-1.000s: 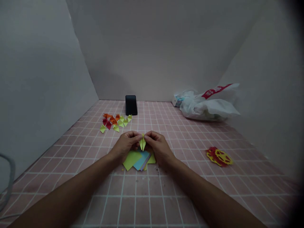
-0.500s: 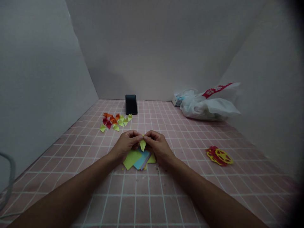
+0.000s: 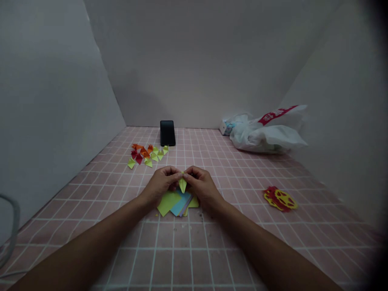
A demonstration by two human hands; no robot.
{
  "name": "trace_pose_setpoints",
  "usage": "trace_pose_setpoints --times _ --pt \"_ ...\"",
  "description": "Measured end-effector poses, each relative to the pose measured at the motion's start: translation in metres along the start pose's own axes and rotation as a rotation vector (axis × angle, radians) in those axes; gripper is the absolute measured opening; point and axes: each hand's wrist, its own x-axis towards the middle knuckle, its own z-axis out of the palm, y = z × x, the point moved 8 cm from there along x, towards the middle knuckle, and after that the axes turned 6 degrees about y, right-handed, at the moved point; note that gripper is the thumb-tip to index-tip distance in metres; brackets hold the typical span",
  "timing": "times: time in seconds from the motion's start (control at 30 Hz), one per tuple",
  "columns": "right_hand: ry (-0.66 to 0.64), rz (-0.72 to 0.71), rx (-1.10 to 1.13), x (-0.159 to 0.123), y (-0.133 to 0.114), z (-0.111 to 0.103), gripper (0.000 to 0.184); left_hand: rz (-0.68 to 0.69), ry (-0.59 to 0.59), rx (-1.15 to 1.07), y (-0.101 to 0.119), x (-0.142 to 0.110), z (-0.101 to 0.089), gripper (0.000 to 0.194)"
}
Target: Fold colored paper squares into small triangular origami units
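Observation:
My left hand and my right hand meet at the middle of the pink tiled table. Both pinch a small folded yellow-green paper piece between thumbs and fingertips, its point hanging down. Just under the hands lies a fanned stack of coloured paper squares, yellow-green on top with blue and purple edges showing. The right hand covers the stack's right part.
A pile of several small folded triangles, orange, red and yellow-green, lies at the back left. A black phone leans on the back wall. A white plastic bag sits back right. A red-and-yellow paper cutout lies to the right.
The folded piece has been pressed narrower and lower between the fingertips; the hands have barely shifted.

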Motion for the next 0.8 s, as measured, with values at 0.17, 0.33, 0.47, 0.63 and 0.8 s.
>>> trace_pose_setpoints --times 0.17,0.33,0.47,0.63,0.8 --pt "-0.027 -0.022 -0.026 0.002 0.002 0.0 0.02 0.024 -0.007 0.021 0.002 0.0 0.0 0.023" --pt "-0.052 -0.036 -0.059 0.004 0.004 0.001 0.02 0.057 -0.013 0.049 0.004 0.0 0.0 0.022" --pt "-0.053 -0.035 -0.059 0.003 0.003 0.002 0.019 0.087 -0.015 0.053 0.006 0.0 0.001 0.022" --pt "-0.07 -0.005 -0.002 -0.001 0.002 0.005 0.017 0.127 0.013 0.07 0.01 -0.001 0.0 0.023" --pt "-0.06 -0.028 -0.032 -0.001 0.001 0.004 0.017 0.188 0.014 0.143 0.012 -0.003 0.0 0.022"
